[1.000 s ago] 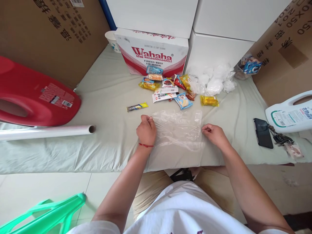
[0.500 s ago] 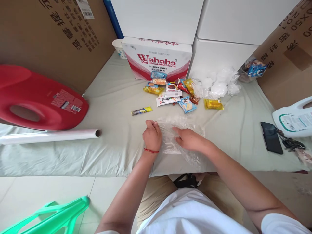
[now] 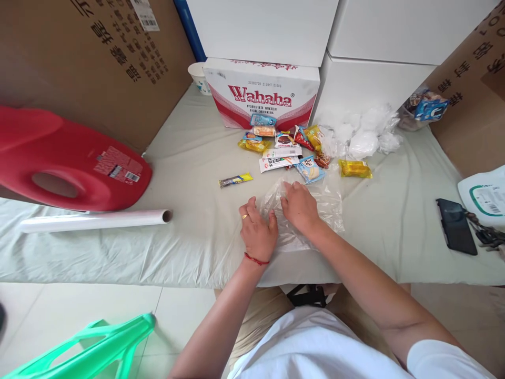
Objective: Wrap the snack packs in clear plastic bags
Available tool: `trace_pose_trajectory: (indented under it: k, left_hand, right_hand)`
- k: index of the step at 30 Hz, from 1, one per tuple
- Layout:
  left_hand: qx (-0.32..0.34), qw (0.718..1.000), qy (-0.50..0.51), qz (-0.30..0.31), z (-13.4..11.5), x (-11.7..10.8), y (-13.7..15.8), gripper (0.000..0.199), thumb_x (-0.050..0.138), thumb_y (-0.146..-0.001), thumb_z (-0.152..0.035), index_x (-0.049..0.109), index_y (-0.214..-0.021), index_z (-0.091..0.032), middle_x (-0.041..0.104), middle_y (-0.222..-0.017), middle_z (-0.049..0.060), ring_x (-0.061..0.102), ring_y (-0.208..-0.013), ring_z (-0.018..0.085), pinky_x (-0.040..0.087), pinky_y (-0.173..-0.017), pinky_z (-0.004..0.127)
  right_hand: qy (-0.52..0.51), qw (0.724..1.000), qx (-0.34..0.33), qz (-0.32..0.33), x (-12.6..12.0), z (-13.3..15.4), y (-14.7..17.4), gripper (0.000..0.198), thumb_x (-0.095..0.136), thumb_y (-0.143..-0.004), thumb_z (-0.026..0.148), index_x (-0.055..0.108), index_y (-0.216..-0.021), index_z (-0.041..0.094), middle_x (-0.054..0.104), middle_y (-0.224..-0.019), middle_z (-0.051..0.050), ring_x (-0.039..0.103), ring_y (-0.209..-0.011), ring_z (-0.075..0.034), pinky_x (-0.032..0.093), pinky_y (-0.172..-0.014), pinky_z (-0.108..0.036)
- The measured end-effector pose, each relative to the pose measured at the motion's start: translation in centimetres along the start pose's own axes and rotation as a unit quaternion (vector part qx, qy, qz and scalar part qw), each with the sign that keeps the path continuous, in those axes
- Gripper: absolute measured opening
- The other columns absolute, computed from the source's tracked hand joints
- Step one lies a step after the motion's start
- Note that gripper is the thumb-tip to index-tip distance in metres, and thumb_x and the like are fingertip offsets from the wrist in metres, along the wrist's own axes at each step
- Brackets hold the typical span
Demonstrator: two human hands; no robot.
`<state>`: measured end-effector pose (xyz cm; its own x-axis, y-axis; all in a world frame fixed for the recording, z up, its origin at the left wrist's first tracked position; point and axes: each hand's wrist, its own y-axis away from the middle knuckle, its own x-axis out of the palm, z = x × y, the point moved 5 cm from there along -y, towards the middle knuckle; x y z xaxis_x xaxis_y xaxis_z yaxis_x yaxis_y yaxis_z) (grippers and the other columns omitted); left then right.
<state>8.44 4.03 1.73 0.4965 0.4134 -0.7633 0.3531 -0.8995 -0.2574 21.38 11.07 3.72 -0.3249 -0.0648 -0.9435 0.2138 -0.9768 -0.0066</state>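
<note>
Film: clear, crinkled, thin plastic film (image 3: 330,202) is lying on the pale grey-green cloth-covered table (image 3: 193,231), right in front of me, partly under my hands; bag or single sheet, can't tell.
L hand: my left hand (image 3: 258,231) is lying over film's L edge; fingers are sitting loosely curved, thumb standing well apart from them, so I'm gripping nothing w/ it, as far as shows.
R hand: my right hand (image 3: 300,208) is resting over film's mid part; fingertips are bending down toward its far side; pinching or just pressing, can't tell.
Done: film is lying partly spread, R side wider, wrinkles all over; I'm judging this an early stage.
Not done: no pkt is showing on or in film; film isn't lying smooth.
Snacks: loose pile of small, bright-wrapped snack pkts (image 3: 280,162) is lying beyond film; light-blue, squarish pkt (image 3: 310,169) is lying nearest, just past R fingertips.
Strays: slim, yellow-and-dark stick pkt (image 3: 235,180) is lying apart, to L; shiny yellow oblong pkt (image 3: 355,169) is lying to R.
Back: crumpled, whitish see-through plastic bundles (image 3: 363,143) are sitting R of pile; contents unclear.
Remaining: how much more handling film is needing, can't tell.
</note>
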Motion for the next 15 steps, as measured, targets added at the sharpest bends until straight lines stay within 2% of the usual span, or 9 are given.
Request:
trace_pose_trajectory:
  k: [3, 5, 7, 8, 10, 12, 15]
  left_hand:
    - [0.077, 0.995, -0.063, 0.003, -0.5, -0.7, 0.3, 0.039, 0.056, -0.088, -0.019, 0.065, -0.126, -0.021, 0.057, -0.129, 0.019, 0.052, -0.124, 0.034, 0.044, -0.098, 0.049]
    - [0.105, 0.988, -0.107, 0.028, -0.6, -0.9, 0.3, 0.034, 0.054, -0.086, -0.01, 0.074, -0.106, -0.027, 0.058, -0.131, 0.015, 0.047, -0.126, 0.035, 0.04, -0.097, 0.052]
    - [0.097, 0.985, -0.137, 0.046, -0.4, -1.1, 0.3, 0.035, 0.054, -0.084, -0.006, 0.077, -0.097, -0.028, 0.06, -0.129, 0.013, 0.047, -0.124, 0.037, 0.041, -0.093, 0.052]
    - [0.084, 0.984, -0.15, 0.053, -0.2, -1.1, 0.2, 0.035, 0.054, -0.084, -0.008, 0.077, -0.099, -0.028, 0.061, -0.127, 0.014, 0.049, -0.121, 0.037, 0.042, -0.091, 0.052]
    - [0.052, 0.981, -0.171, 0.072, 0.3, -1.1, 0.0, 0.038, 0.055, -0.087, -0.013, 0.073, -0.118, -0.026, 0.062, -0.12, 0.016, 0.053, -0.114, 0.037, 0.044, -0.088, 0.052]
    - [0.031, 0.977, -0.183, 0.105, 0.8, -0.8, -0.1, 0.05, 0.054, -0.09, -0.021, 0.059, -0.139, -0.016, 0.061, -0.117, 0.019, 0.058, -0.109, 0.036, 0.048, -0.087, 0.052]
    - [0.009, 0.972, -0.173, 0.157, 1.1, -0.6, -0.2, 0.063, 0.052, -0.092, -0.028, 0.042, -0.149, -0.003, 0.057, -0.123, 0.023, 0.064, -0.103, 0.034, 0.054, -0.082, 0.046]
  right_hand:
    - [0.02, 0.999, -0.028, -0.015, 0.8, 0.3, -0.1, 0.034, 0.049, -0.096, 0.021, 0.069, -0.123, 0.016, 0.062, -0.116, -0.017, 0.05, -0.113, -0.033, 0.048, -0.091, -0.042]
    - [0.018, 0.999, -0.047, -0.017, 1.1, 0.5, -0.1, 0.033, 0.048, -0.096, 0.018, 0.071, -0.12, 0.017, 0.06, -0.123, -0.017, 0.047, -0.116, -0.033, 0.047, -0.096, -0.045]
    - [0.01, 0.998, -0.067, -0.018, 1.4, 0.6, -0.2, 0.038, 0.046, -0.096, 0.015, 0.069, -0.125, 0.016, 0.058, -0.132, -0.016, 0.045, -0.121, -0.033, 0.045, -0.101, -0.046]
    - [0.005, 0.997, -0.076, -0.017, 1.6, 0.7, -0.3, 0.042, 0.044, -0.096, 0.013, 0.066, -0.131, 0.015, 0.057, -0.137, -0.016, 0.044, -0.124, -0.033, 0.043, -0.104, -0.046]
    - [-0.005, 0.996, -0.091, -0.012, 2.1, 0.9, -0.4, 0.053, 0.04, -0.095, 0.009, 0.054, -0.147, 0.011, 0.052, -0.147, -0.018, 0.043, -0.131, -0.032, 0.039, -0.111, -0.044]
    - [-0.013, 0.994, -0.106, -0.005, 2.5, 1.1, -0.5, 0.066, 0.04, -0.092, 0.004, 0.04, -0.157, 0.011, 0.041, -0.158, -0.018, 0.04, -0.138, -0.03, 0.034, -0.116, -0.044]
    - [-0.026, 0.992, -0.119, 0.014, 3.1, 1.5, -0.6, 0.075, 0.042, -0.088, 0.002, 0.034, -0.16, 0.017, 0.026, -0.169, -0.012, 0.033, -0.148, -0.028, 0.028, -0.121, -0.045]
